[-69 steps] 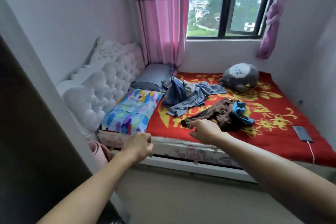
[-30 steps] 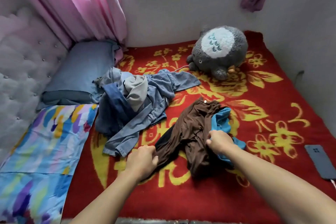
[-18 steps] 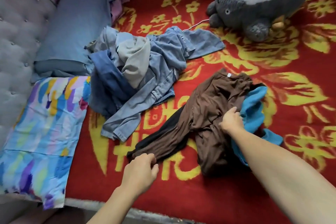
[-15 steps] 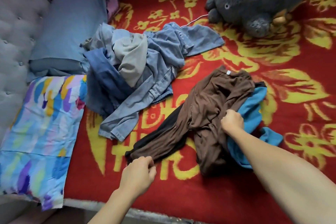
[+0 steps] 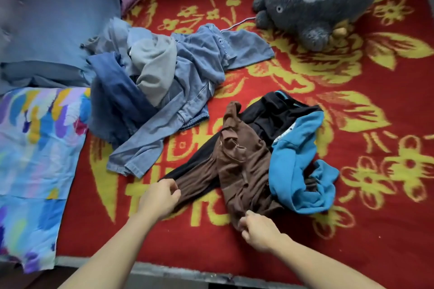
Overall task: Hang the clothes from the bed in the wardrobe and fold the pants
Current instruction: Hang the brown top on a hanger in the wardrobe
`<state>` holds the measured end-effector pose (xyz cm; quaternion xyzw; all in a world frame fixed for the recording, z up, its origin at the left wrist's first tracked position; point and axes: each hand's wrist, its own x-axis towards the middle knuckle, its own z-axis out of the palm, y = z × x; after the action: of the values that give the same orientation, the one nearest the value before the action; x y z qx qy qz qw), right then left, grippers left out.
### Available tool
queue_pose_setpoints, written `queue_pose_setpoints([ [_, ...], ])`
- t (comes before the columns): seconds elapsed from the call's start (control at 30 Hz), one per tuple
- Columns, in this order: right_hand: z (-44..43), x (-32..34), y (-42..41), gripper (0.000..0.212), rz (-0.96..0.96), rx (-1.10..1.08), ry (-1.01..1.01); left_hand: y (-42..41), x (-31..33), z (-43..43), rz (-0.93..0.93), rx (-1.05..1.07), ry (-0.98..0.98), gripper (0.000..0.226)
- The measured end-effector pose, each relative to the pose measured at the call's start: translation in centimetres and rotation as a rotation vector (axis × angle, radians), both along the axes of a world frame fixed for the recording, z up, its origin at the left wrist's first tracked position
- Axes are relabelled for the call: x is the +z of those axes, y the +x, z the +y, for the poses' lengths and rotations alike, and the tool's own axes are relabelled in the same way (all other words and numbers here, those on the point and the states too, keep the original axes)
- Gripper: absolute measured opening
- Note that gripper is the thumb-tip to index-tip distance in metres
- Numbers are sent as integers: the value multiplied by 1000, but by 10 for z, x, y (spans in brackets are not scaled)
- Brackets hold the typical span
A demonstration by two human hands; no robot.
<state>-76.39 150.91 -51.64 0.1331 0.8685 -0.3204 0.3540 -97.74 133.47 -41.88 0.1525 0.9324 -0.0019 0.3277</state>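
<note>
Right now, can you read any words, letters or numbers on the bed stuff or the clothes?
Nothing reads clearly.
Red blanket with yellow flowers: big yellow woven shapes near the left hand may be characters; clothes hide them, so unreadable.
Brown garment: no label visible.
Blue garment: no legible tag.

Both bare forearms reach forward from below. The left hand is curled, fingers pinched closed; the right hand is likewise closed, knuckles up, thumb tucked against fingers
</note>
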Motion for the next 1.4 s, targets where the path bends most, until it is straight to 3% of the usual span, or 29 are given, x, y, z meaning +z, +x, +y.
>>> queue_pose_setpoints([
  [0.17,77,-32,-89,33,275,-500,183,10,-60,-8,-123,17,15,11],
  [0.27,107,-48,-141,62,216,-614,144,14,-96,-4,-183,51,77,11],
  [0.33,96,-60,-152,49,151,-548,140,12,-111,0,-215,120,149,11],
  [0.4,74,-70,-143,11,170,-552,104,5,-117,3,-231,152,201,11],
  [0.43,64,-68,-133,8,203,-590,56,0,-117,5,-229,137,205,11],
  [0.5,50,-58,-104,25,261,-637,-32,-14,-110,10,-195,76,205,18],
  [0.6,35,-32,-55,16,289,-646,-114,-31,-99,32,-86,-145,241,49],
  [0.67,29,-14,-26,15,267,-629,-169,-31,-95,58,4,-373,282,79],
  [0.73,25,5,-7,17,259,-640,-238,-21,-94,87,69,-640,280,94],
  [0.77,23,16,3,19,263,-660,-271,-12,-95,100,62,-759,263,90],
  [0.83,21,34,14,18,284,-732,-325,9,-100,110,-12,-954,163,63],
  [0.93,20,64,30,16,351,-926,-327,40,-100,98,-96,-1079,45,34],
  [1.03,22,90,41,19,394,-1059,-242,46,-78,75,-138,-886,286,9],
  [1.17,30,133,37,34,485,-1164,-111,33,-18,43,-240,-387,601,21],
  [1.23,36,165,24,33,540,-1162,-85,30,23,30,-213,-206,692,14],
  [1.4,36,267,-21,21,510,-1074,-418,27,126,-4,-197,59,945,21],
])
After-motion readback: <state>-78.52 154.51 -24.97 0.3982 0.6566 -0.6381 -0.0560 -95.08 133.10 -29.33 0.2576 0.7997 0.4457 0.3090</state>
